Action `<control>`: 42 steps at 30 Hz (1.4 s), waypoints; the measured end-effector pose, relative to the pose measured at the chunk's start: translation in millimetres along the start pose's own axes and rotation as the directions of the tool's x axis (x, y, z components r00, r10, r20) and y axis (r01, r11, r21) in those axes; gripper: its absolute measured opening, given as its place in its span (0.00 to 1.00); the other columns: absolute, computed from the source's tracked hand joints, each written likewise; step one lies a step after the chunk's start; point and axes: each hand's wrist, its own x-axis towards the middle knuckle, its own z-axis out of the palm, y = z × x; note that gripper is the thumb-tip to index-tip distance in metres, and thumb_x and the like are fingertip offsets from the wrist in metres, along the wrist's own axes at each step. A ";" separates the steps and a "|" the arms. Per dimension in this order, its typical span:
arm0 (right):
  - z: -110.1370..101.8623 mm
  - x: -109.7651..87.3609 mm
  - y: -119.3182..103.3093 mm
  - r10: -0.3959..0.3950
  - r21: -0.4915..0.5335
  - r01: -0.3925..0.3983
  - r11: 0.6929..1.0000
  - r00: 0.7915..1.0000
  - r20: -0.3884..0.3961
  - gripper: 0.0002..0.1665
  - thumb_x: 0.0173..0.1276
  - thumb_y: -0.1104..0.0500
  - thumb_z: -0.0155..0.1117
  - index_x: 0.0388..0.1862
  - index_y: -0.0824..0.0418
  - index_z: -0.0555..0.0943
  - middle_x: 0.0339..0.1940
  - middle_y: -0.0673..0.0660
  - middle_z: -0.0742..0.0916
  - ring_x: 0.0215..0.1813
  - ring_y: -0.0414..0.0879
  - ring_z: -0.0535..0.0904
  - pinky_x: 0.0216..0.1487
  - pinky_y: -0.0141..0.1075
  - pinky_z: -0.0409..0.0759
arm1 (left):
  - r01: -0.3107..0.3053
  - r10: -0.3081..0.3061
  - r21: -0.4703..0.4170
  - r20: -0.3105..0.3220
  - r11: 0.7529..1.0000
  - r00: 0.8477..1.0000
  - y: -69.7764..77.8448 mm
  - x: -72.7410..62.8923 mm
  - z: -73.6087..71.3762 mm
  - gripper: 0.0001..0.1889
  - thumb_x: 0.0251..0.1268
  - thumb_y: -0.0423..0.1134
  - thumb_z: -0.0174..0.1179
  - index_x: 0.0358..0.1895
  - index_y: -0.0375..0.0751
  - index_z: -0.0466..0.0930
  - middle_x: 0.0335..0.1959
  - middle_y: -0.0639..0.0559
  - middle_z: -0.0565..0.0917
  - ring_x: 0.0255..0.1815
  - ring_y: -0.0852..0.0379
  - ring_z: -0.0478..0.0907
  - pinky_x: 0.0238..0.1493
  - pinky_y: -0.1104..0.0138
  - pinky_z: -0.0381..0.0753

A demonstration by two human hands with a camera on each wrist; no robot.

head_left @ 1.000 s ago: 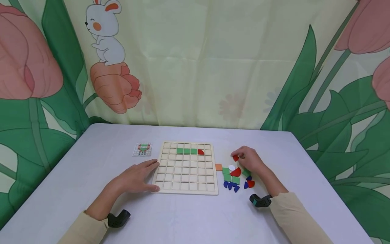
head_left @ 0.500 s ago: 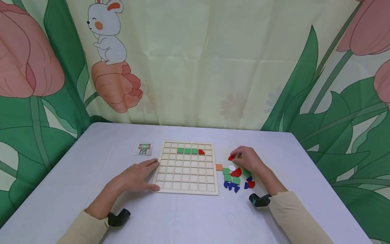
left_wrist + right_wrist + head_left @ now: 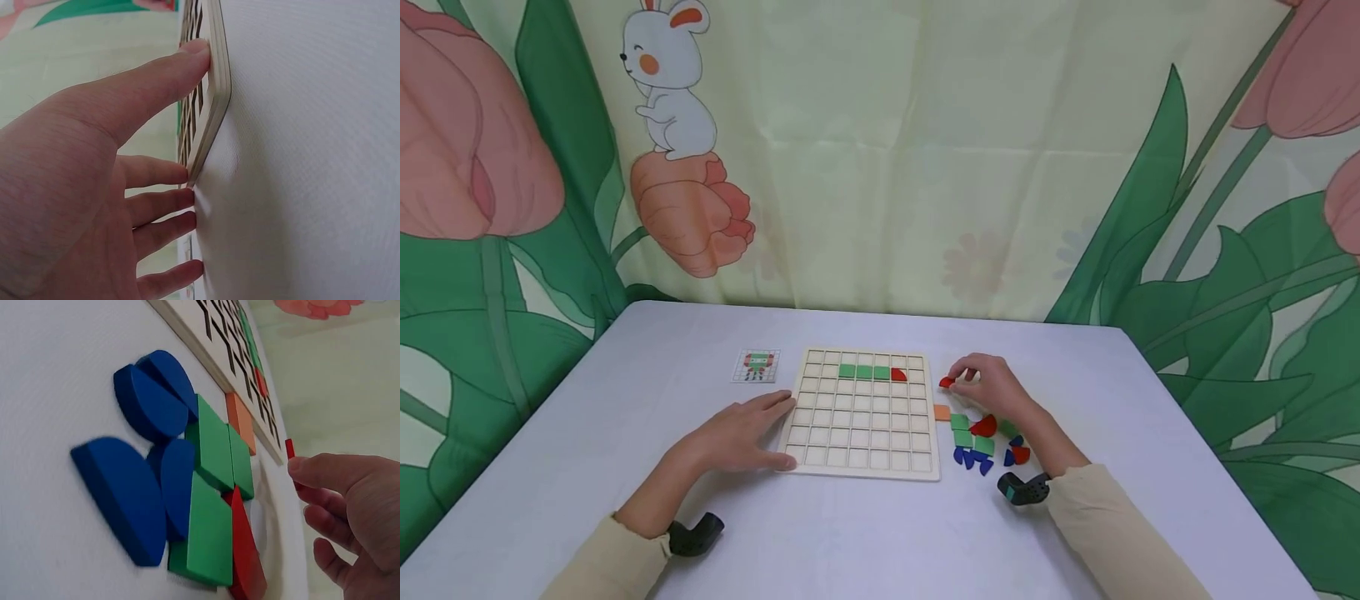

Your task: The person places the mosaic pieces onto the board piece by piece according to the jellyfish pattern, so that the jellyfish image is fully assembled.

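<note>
So far, four blocks sit in the board.
The right hand pinches a red piece beside it; the spread left hand touches it; more blocks are left on the desk.

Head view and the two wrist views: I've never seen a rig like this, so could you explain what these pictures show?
There is no machine, just a person's bare left hand and right hand. The wide picture comes from a head camera; the two close-ups come from wrist cameras. On the white table lie a wooden grid board, a small pattern card to its left and loose colored pieces to its right. Three green squares and a red piece sit in one row of the board. The left hand touches the board's left side, while the right hand pinches another red piece.
</note>
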 end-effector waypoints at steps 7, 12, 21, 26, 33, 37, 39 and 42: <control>12.8 12.1 -14.5 -0.041 0.020 0.041 0.999 0.999 0.008 0.05 0.61 0.58 0.70 0.37 0.53 0.86 0.40 0.52 0.86 0.42 0.46 0.76 0.37 0.31 0.76 | -0.002 0.002 0.018 0.002 1.000 1.000 0.3 2.3 0.7 0.49 0.51 0.65 0.66 0.73 0.40 0.61 0.76 0.43 0.60 0.75 0.41 0.60 0.67 0.42 0.64; 22.9 21.3 -27.7 -0.037 0.052 0.035 0.998 0.999 0.031 0.03 0.62 0.58 0.69 0.36 0.52 0.85 0.40 0.51 0.85 0.42 0.46 0.75 0.38 0.32 0.76 | 0.000 0.000 0.031 -0.003 1.000 1.000 -1.6 2.0 0.1 0.49 0.51 0.65 0.66 0.73 0.40 0.61 0.76 0.43 0.60 0.75 0.41 0.60 0.67 0.42 0.64; 41.2 37.3 -46.2 -0.045 0.073 0.043 0.996 0.999 0.026 0.03 0.63 0.59 0.70 0.35 0.55 0.85 0.34 0.53 0.82 0.35 0.46 0.72 0.33 0.34 0.71 | 0.001 0.000 0.026 -0.006 1.000 1.000 -1.9 1.7 -0.8 0.49 0.51 0.65 0.66 0.73 0.40 0.61 0.75 0.43 0.61 0.75 0.41 0.60 0.66 0.41 0.65; 43.8 38.3 -51.0 -0.056 0.066 0.054 0.996 0.998 0.035 0.03 0.62 0.60 0.69 0.35 0.56 0.86 0.37 0.53 0.84 0.36 0.46 0.72 0.34 0.33 0.73 | 0.002 -0.002 0.022 0.001 1.000 1.000 -1.0 1.0 -1.0 0.49 0.51 0.65 0.65 0.73 0.41 0.61 0.76 0.43 0.60 0.75 0.41 0.60 0.66 0.42 0.65; 48.3 40.5 -62.2 -0.056 0.068 0.055 0.996 0.998 0.023 0.03 0.63 0.62 0.68 0.36 0.56 0.87 0.40 0.52 0.85 0.40 0.46 0.74 0.39 0.34 0.75 | 0.007 -0.007 0.021 -0.001 1.000 1.000 -2.2 -1.8 -4.4 0.49 0.51 0.64 0.66 0.73 0.40 0.61 0.75 0.43 0.61 0.74 0.41 0.60 0.66 0.41 0.65; 54.8 43.7 -67.5 -0.071 0.078 0.069 0.995 0.997 0.026 0.04 0.63 0.61 0.68 0.37 0.56 0.87 0.41 0.52 0.86 0.40 0.45 0.74 0.39 0.34 0.76 | 0.005 -0.005 0.013 -0.006 1.000 1.000 -5.3 -3.1 -3.4 0.50 0.50 0.65 0.66 0.73 0.40 0.62 0.75 0.43 0.61 0.74 0.41 0.60 0.66 0.41 0.65; 56.5 44.3 -69.2 -0.078 0.076 0.076 0.994 0.997 0.020 0.04 0.62 0.62 0.69 0.37 0.57 0.87 0.41 0.52 0.86 0.39 0.45 0.75 0.39 0.34 0.76 | -0.004 0.004 0.003 -0.005 1.000 1.000 -5.5 -1.9 -2.2 0.50 0.50 0.66 0.66 0.73 0.41 0.61 0.75 0.43 0.61 0.74 0.41 0.60 0.66 0.41 0.64; 57.5 44.9 -70.5 -0.089 0.066 0.089 0.994 0.996 0.008 0.04 0.62 0.62 0.69 0.36 0.57 0.87 0.40 0.52 0.87 0.38 0.45 0.75 0.39 0.35 0.75 | -0.011 0.011 -0.007 -0.003 1.000 1.000 -3.8 1.3 -0.4 0.50 0.51 0.66 0.65 0.73 0.42 0.61 0.76 0.44 0.60 0.75 0.41 0.60 0.66 0.41 0.64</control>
